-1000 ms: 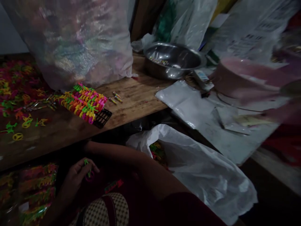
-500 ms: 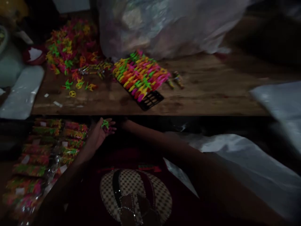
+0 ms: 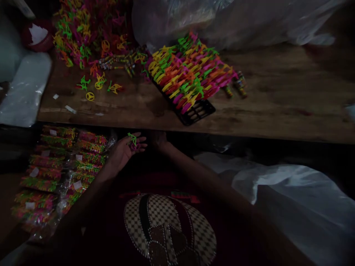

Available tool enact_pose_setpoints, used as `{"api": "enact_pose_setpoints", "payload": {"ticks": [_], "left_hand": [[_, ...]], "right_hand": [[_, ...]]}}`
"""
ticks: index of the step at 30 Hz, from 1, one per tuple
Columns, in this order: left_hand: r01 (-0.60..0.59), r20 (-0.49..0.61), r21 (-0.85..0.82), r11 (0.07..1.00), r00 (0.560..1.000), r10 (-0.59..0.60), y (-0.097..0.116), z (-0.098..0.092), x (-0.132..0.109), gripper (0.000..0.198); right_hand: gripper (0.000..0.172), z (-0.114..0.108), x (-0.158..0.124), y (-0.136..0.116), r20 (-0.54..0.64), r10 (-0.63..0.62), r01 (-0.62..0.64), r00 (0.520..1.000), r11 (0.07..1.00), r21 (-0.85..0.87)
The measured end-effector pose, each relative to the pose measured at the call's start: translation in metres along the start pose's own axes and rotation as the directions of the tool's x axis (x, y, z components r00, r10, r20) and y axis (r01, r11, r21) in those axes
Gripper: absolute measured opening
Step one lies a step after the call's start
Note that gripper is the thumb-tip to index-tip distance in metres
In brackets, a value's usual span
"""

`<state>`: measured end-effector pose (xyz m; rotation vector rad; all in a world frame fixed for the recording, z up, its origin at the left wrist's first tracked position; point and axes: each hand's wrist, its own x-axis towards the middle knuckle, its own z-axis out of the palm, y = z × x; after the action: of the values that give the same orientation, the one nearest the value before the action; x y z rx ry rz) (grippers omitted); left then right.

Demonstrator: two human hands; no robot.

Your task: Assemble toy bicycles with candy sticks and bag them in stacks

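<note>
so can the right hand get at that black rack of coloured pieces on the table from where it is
Probably yes. The right hand sits just under the table edge, and the black rack lies close above it near that edge, with nothing visible between them.

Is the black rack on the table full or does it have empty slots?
Partly empty: the black rack shows bare slots at its near end.

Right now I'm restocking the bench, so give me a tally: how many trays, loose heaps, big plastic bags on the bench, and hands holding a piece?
Black tray loaded with toys: 1
Loose heap of toys: 1
Clear bag on the bench: 1
Hands holding a piece: 1, the left hand with a green piece
Total: 4
</note>
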<state>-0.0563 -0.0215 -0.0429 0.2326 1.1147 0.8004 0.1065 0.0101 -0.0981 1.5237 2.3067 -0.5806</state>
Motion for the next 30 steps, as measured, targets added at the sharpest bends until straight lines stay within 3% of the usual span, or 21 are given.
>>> {"api": "enact_pose_setpoints", "payload": {"ticks": [2,6,9,11,14,17,20,23,27,30], "left_hand": [[-0.042,0.009,0.014,0.999,0.999,0.042,0.001,-0.003,-0.001,0.028],[-0.094,0.004,0.063,0.994,0.996,0.094,0.007,-0.006,-0.002,0.03],[-0.108,0.018,0.104,0.989,0.994,0.107,0.013,-0.007,-0.003,0.033],[-0.127,0.032,0.133,0.983,0.992,0.124,0.017,-0.007,-0.005,0.033],[-0.166,0.022,0.181,0.969,0.986,0.165,0.021,-0.004,-0.009,0.032],[-0.193,0.021,0.207,0.959,0.981,0.193,0.022,0.002,-0.007,0.031],[-0.237,0.069,0.214,0.948,0.971,0.227,0.022,0.009,0.001,0.035],[-0.258,0.102,0.272,0.927,0.966,0.238,0.022,0.022,0.005,0.04],[-0.234,0.081,0.512,0.826,0.971,0.225,0.025,0.04,-0.004,0.035],[-0.157,0.134,0.477,0.865,0.985,0.105,0.025,0.053,-0.002,0.038]], "right_hand": [[0.044,-0.007,-0.011,0.006,0.036,0.084,-0.085,0.996,0.996,0.019],[0.032,-0.026,-0.04,0.013,0.139,0.228,-0.242,0.964,0.965,0.097],[0.02,-0.042,-0.066,0.012,0.167,0.185,-0.237,0.969,0.887,0.395],[0.015,-0.054,-0.077,0.01,0.079,0.124,-0.144,0.989,0.713,0.686],[0.02,-0.067,-0.076,0.007,-0.008,0.196,-0.054,0.981,0.311,0.949],[0.029,-0.069,-0.059,0.002,0.086,0.26,-0.093,0.962,0.011,0.996],[0.037,-0.064,-0.042,-0.004,0.16,0.242,-0.126,0.957,-0.151,0.98],[0.034,-0.06,-0.039,-0.01,0.065,0.322,-0.02,0.945,-0.141,0.99],[0.031,-0.062,-0.058,-0.013,-0.193,0.35,0.19,0.917,0.042,0.981],[0.026,-0.063,-0.078,-0.003,-0.326,0.355,0.253,0.876,0.237,0.938]]}}
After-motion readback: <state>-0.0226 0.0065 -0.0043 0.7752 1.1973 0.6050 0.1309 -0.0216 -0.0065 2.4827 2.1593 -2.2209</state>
